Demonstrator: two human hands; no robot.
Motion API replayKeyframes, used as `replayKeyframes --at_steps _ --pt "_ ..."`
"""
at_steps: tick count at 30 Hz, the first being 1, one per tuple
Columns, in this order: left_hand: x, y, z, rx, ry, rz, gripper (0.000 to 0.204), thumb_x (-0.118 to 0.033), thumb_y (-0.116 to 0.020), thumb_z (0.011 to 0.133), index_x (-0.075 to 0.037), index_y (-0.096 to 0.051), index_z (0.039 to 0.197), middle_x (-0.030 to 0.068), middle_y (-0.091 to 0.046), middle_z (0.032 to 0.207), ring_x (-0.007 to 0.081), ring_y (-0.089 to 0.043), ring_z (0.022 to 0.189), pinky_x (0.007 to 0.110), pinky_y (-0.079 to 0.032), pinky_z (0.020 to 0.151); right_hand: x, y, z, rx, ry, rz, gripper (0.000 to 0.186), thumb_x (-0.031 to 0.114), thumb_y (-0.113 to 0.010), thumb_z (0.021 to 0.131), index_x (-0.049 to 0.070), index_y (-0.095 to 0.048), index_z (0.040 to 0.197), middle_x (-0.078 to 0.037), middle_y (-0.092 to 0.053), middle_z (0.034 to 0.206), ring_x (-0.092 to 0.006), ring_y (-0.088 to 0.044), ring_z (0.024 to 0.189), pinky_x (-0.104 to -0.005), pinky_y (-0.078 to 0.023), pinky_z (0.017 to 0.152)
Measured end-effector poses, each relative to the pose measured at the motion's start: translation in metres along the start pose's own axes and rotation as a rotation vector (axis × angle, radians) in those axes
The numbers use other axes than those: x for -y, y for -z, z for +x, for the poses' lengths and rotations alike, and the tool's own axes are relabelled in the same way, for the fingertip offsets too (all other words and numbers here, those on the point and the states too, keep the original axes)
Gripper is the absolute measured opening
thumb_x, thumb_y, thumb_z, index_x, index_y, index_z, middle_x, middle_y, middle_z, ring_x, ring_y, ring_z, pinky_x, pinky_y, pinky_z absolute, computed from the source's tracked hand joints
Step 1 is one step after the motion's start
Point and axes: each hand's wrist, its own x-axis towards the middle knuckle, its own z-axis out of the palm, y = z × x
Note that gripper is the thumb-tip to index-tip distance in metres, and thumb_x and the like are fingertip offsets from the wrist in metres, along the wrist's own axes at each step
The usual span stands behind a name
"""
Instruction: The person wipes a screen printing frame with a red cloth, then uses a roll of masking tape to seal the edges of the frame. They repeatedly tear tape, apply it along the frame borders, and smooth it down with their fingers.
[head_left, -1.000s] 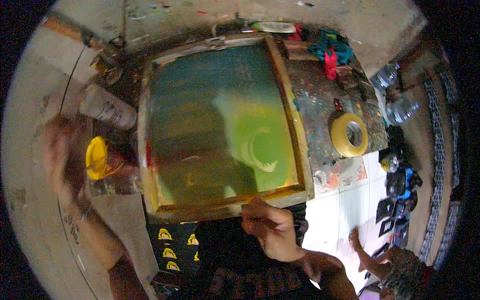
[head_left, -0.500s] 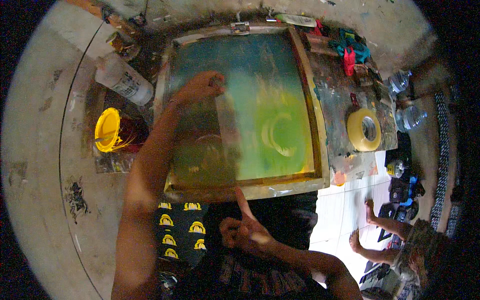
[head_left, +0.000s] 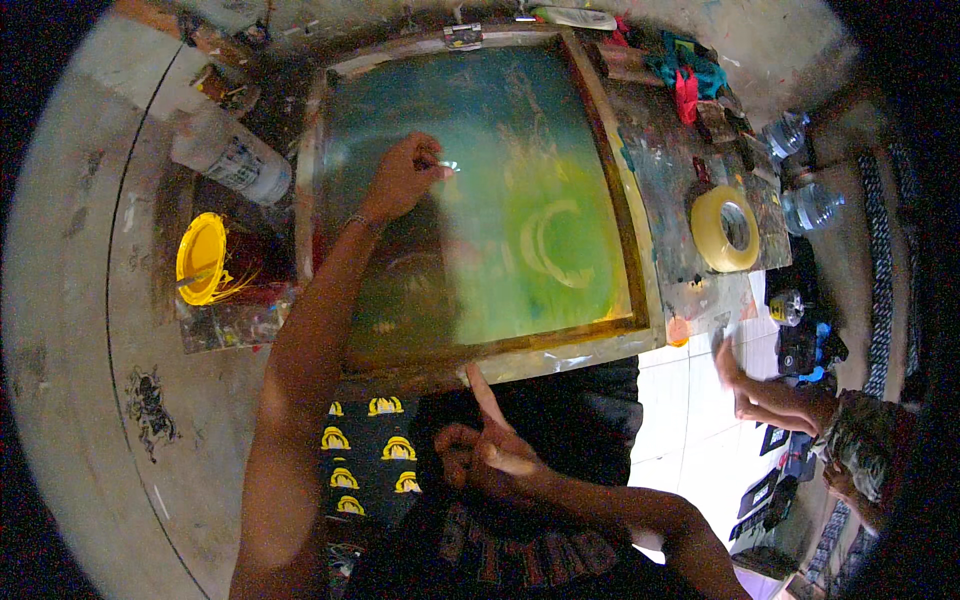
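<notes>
A wood-framed printing screen (head_left: pixel 545 360) with green and yellow-tinted mesh lies tilted in front of me. Above the left half of its mesh is my left hand (head_left: pixel 408 172), its fingers pinched together. A tiny bright whitish bit shows at those fingertips, too small to name. My right hand (head_left: pixel 495 445) is at the screen's near edge, its index finger stretched out and touching the wooden frame. Its other fingers curl loosely, with nothing visible in them. A pale crescent-shaped mark shows on the mesh at the right.
Left of the screen stand a white plastic bottle (head_left: pixel 235 160) and a tub with a yellow rim (head_left: pixel 203 260). At the right are a roll of clear tape (head_left: pixel 708 230), teal and red cloths (head_left: pixel 690 75) and water bottles (head_left: pixel 812 208). Another person's leg (head_left: pixel 765 390) is at the lower right.
My left hand has shifted slightly, and the whitish bit at its fingertips now shows. My right index finger still touches the frame. The other person's legs have moved, and the whole view has shifted slightly.
</notes>
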Motion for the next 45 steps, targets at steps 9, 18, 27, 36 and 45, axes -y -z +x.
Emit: replayKeyframes --at_steps 9,18,27,36,45 --pt "-0.012 -0.008 -0.019 -0.123 -0.016 0.168 0.04 -0.02 -0.081 0.079 -0.003 -0.062 0.11 0.0133 -0.067 0.102 0.0227 -0.065 0.09 0.037 -0.052 0.082 -0.002 0.006 0.001 0.043 0.013 -0.038 0.116 0.028 -0.074 0.091 0.038 0.023 0.154 -0.019 -0.059 0.125 -0.0196 -0.059 0.085 -0.036 -0.049 0.078" --pt "-0.026 -0.013 -0.051 -0.147 -0.099 0.807 0.12 -0.071 -0.073 0.068 0.001 -0.024 0.152 0.0266 -0.027 0.155 0.0467 -0.026 0.142 0.064 -0.019 0.115 -0.001 0.006 0.004 0.061 0.019 -0.042 0.118 0.016 -0.073 0.092 0.039 0.023 0.154 -0.018 -0.059 0.125 -0.0187 -0.059 0.084 -0.0359 -0.05 0.078" --pt "-0.105 -0.043 -0.157 0.268 -0.165 0.891 0.126 -0.083 -0.063 0.066 0.001 -0.027 0.152 0.0238 -0.029 0.157 0.0456 -0.017 0.148 0.072 -0.004 0.114 0.003 -0.026 -0.003 -0.057 -0.352 -0.392 0.11 0.007 -0.072 0.09 0.027 0.011 0.159 -0.016 -0.064 0.115 -0.0206 -0.063 0.098 -0.0365 -0.051 0.09" --pt "-0.108 -0.03 -0.153 0.245 -0.217 0.545 0.087 -0.049 -0.066 0.089 0.001 -0.03 0.15 0.0255 -0.027 0.156 0.0454 -0.017 0.148 0.057 -0.012 0.122 0.036 -0.017 -0.01 0.181 -0.287 -1.116 0.052 0.024 -0.07 0.094 0.008 -0.05 0.139 -0.01 -0.068 0.113 -0.0201 -0.065 0.105 -0.0353 -0.052 0.092" --pt "-0.287 -0.024 -0.217 0.935 -0.576 -0.956 0.032 -0.032 -0.061 0.094 -0.003 -0.067 0.106 0.0158 -0.061 0.119 0.0332 -0.059 0.104 0.047 -0.047 0.089 0.147 -0.007 -0.044 -0.024 -0.128 -1.634 0.041 0.02 -0.073 0.091 0.01 -0.062 0.129 -0.012 -0.069 0.115 -0.0224 -0.068 0.104 -0.0376 -0.053 0.093"
